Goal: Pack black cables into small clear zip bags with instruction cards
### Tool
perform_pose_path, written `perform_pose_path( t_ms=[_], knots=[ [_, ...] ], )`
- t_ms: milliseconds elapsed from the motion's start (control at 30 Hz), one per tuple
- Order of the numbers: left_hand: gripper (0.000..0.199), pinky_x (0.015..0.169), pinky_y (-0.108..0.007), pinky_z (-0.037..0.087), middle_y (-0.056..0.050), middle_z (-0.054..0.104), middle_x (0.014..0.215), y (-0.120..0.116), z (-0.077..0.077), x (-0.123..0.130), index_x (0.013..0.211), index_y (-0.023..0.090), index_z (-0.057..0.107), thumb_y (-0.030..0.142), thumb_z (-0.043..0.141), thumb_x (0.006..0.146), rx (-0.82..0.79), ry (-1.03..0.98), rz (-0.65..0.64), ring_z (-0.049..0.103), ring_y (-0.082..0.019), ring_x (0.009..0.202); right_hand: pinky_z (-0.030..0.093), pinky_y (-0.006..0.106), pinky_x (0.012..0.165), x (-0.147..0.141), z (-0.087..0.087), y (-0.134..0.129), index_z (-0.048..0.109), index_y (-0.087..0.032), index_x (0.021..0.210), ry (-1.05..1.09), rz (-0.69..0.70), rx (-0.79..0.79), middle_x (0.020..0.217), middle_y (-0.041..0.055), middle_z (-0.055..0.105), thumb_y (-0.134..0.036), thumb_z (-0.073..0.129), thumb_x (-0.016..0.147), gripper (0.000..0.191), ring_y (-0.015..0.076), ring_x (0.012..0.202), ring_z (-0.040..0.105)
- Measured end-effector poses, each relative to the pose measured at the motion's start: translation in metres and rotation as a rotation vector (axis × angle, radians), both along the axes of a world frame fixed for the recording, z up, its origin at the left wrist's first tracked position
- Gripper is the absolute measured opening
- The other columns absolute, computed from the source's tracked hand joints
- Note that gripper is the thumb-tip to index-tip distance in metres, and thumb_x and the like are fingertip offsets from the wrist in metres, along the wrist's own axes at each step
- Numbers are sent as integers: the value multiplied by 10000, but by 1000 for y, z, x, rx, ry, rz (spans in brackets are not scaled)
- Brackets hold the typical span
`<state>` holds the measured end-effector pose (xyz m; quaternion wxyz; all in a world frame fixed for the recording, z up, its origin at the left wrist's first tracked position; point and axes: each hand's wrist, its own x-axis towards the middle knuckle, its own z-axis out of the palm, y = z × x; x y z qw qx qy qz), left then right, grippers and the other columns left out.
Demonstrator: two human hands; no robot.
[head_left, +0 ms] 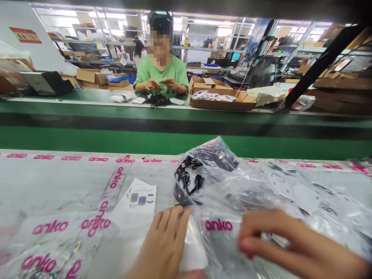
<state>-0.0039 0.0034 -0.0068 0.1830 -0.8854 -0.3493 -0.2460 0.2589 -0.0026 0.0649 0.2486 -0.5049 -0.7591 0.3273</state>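
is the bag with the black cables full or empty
Not empty: black cables show through the clear bag, bunched at its left end. How full, cannot tell.

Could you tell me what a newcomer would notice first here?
Probably the clear bag with pink lettering, under the left hand and right hand at the bottom. Behind it lie black cables in plastic; across the green belt sits a person in a green shirt.

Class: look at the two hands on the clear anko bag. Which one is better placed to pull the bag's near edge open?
Probably the right hand: its fingers curl on the anko bag, while the left hand lies flat beside it.
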Motion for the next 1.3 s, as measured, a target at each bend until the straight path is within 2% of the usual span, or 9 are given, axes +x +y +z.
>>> perform_pose_path(
  t_ms=[100,233,333,600,733,900,1067,1200,1300],
  knots=[
    [844,714,-389,505,-185,600,1019,0,-1,0,1191,8,475,761,409,815,-25,-33,-7,584,-284,875,424,247,645,-43,-15,9,651,-220,795,-177,232,-226,764,11,662,-212,490,868,177,169,704,598],
    [743,723,-377,512,-175,595,1019,0,0,-1,1195,22,462,690,352,888,-60,-68,-52,591,-271,880,322,177,453,-71,-41,22,498,-167,699,-11,169,-336,521,-32,479,-224,437,865,185,93,445,452],
    [736,715,-393,522,-181,593,1020,1,0,0,1209,21,447,680,339,899,-81,-74,-59,590,-275,871,281,173,428,-76,-49,25,466,-161,663,110,149,-383,525,-27,435,-231,427,809,166,88,450,409],
    [722,711,-395,550,-188,591,1015,2,5,0,1198,30,443,674,300,905,-39,-59,-51,611,-280,905,196,185,447,-77,-44,28,432,-159,617,411,254,-581,554,-41,350,-265,481,681,133,66,493,270],
    [677,717,-379,545,-194,589,1028,4,6,-2,1204,26,450,624,291,928,-10,-64,-58,611,-275,917,199,193,472,-83,-47,27,419,-168,622,475,159,-524,566,-47,347,-246,505,664,124,76,522,271],
    [492,787,-391,507,-189,564,1105,8,-16,-5,1307,61,427,385,257,978,-43,-155,-37,555,-282,995,294,210,580,-86,-44,24,456,-176,730,561,164,-556,634,-42,392,-278,552,684,147,102,602,353],
    [482,829,-371,472,-161,555,1137,12,-37,-7,1400,105,363,180,130,985,-2,-172,-47,531,-266,1047,307,215,615,-85,-49,28,450,-174,745,586,177,-651,676,-37,430,-288,614,629,231,102,626,375],
    [463,815,-343,471,-133,582,1093,15,-33,-6,1391,114,381,192,156,995,15,-168,-52,552,-243,993,299,211,608,-71,-40,29,500,-158,671,514,193,-649,647,-35,434,-302,635,631,202,101,618,369],
    [450,800,-308,471,-107,612,1045,15,-22,-5,1315,99,467,184,154,1002,82,-147,-26,569,-216,942,356,212,665,-49,-22,27,624,-175,777,401,118,-549,706,-9,570,-374,614,783,199,121,688,481]
  ],
)
